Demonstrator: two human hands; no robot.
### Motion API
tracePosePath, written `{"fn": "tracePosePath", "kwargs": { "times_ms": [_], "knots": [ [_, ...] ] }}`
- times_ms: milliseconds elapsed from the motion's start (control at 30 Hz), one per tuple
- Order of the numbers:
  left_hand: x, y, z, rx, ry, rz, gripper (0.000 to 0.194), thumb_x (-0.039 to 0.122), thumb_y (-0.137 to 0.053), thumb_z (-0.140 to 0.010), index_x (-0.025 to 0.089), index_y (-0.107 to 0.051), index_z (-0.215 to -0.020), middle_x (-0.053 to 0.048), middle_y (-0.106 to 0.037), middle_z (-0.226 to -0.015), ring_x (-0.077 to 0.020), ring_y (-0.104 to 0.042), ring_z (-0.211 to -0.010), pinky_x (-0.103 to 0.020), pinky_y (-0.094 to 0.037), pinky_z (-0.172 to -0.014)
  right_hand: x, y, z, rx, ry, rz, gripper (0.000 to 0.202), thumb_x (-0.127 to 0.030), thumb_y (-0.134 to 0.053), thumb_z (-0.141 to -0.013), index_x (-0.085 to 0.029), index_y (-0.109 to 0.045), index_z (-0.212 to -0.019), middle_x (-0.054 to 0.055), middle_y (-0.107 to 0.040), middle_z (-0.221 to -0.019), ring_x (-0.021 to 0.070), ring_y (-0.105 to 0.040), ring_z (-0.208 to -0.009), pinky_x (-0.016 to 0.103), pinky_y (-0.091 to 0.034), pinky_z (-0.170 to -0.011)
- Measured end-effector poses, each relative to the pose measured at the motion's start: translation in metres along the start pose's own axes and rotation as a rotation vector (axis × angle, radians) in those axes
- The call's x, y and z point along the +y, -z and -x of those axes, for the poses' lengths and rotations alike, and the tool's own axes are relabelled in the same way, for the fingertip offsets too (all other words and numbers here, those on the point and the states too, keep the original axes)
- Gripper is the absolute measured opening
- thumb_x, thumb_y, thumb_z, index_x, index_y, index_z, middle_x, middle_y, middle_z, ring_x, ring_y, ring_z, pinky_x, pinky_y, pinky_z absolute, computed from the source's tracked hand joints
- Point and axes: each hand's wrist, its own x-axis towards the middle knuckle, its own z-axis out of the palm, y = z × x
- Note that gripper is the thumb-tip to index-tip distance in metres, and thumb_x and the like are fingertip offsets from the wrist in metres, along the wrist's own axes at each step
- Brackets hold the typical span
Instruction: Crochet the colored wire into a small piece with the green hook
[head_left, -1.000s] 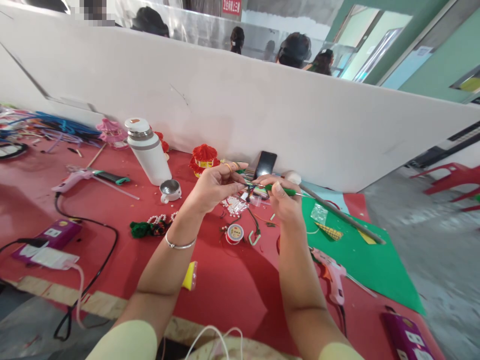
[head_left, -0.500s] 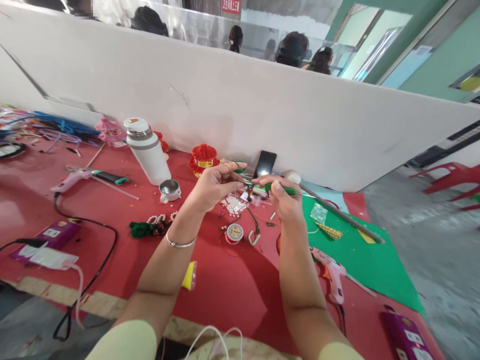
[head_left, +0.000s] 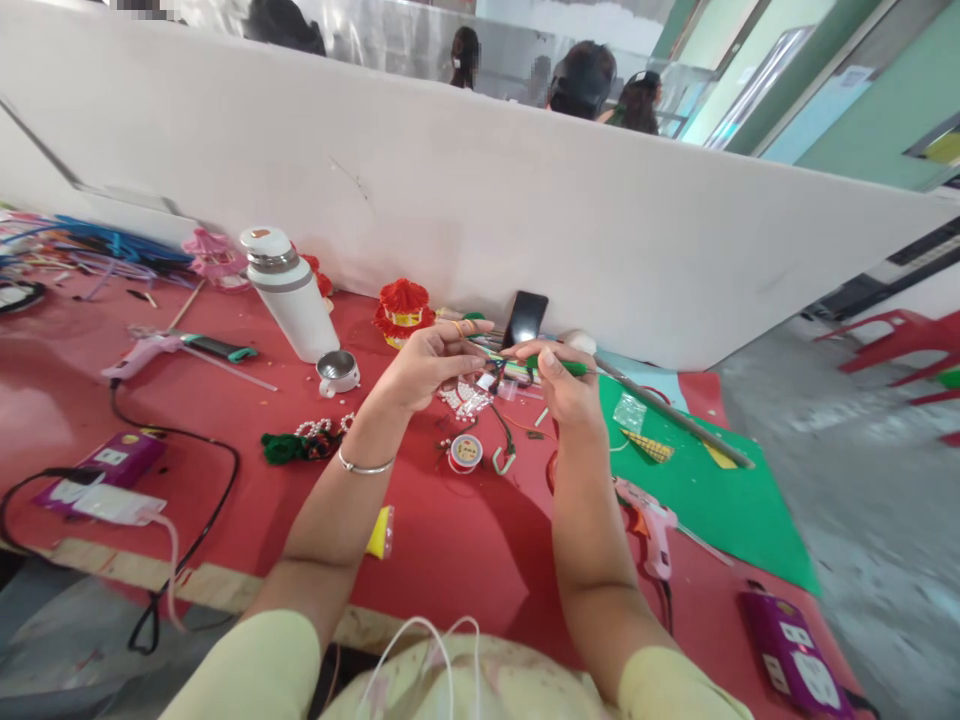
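Note:
Both hands are raised over the middle of the red table, close together. My left hand (head_left: 435, 365) pinches a small dark piece (head_left: 496, 368) between thumb and fingertips; its exact shape is too small to tell. The fingers of my right hand (head_left: 561, 385) are wrapped round a green-handled tool (head_left: 564, 366), whose tip side points at the dark piece. Below them lie white beads (head_left: 465, 398), a spool of thread (head_left: 465, 453) and a green wire piece (head_left: 507, 445). A black phone (head_left: 526, 318) leans at the wall behind.
At left stand a white bottle (head_left: 289, 300) and a steel cup (head_left: 338, 371). Pink glue guns (head_left: 654, 530) lie on both sides. A red ornament (head_left: 403, 308) is at the back, a grey rod (head_left: 675, 415) crosses the green sheet (head_left: 720, 510), and a purple power strip (head_left: 795, 650) sits front right.
The camera view has shifted slightly. The green-handled tool has tilted a little and its metal shaft shows less; both hands keep nearly the same pose.

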Motion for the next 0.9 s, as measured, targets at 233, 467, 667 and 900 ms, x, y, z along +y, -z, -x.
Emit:
{"fn": "tracePosePath", "kwargs": {
  "times_ms": [233,467,667,900],
  "knots": [
    [-0.008,0.002,-0.006,-0.059,0.078,0.078,0.05,0.029,-0.094,-0.073,0.024,-0.085,-0.122,-0.004,-0.078,-0.08,-0.0083,-0.055,-0.052,-0.024,-0.03,-0.042,0.006,0.008,-0.002,0.02,0.002,0.014,0.027,-0.06,-0.082,-0.09,-0.033,-0.089,-0.088,0.0,-0.088,-0.092,0.0278,-0.084,-0.097,0.048,-0.067,-0.099],
    [-0.013,0.0,-0.009,-0.054,0.086,0.098,0.054,0.03,-0.099,-0.069,0.023,-0.085,-0.12,-0.004,-0.078,-0.08,-0.0064,-0.052,-0.051,-0.022,-0.027,-0.041,0.012,0.013,-0.003,-0.028,0.006,0.013,0.026,-0.056,-0.079,-0.094,-0.033,-0.09,-0.092,0.0,-0.089,-0.095,0.0265,-0.084,-0.098,0.046,-0.066,-0.098],
    [-0.011,-0.002,-0.009,-0.029,0.063,0.057,0.049,0.027,-0.097,-0.069,0.024,-0.086,-0.116,-0.004,-0.078,-0.08,-0.0076,-0.054,-0.052,-0.024,-0.03,-0.041,0.008,0.014,-0.003,-0.023,-0.015,0.016,0.026,-0.058,-0.082,-0.09,-0.033,-0.089,-0.089,0.0,-0.088,-0.093,0.0276,-0.084,-0.099,0.047,-0.067,-0.098],
    [-0.011,-0.002,-0.009,-0.014,0.048,0.06,0.052,0.026,-0.098,-0.066,0.02,-0.086,-0.116,-0.004,-0.079,-0.081,-0.0071,-0.055,-0.053,-0.021,-0.032,-0.042,0.004,0.014,-0.001,-0.039,-0.022,0.003,0.022,-0.054,-0.081,-0.092,-0.033,-0.09,-0.091,0.0,-0.089,-0.096,0.0273,-0.084,-0.1,0.047,-0.067,-0.099]
  ]
}}
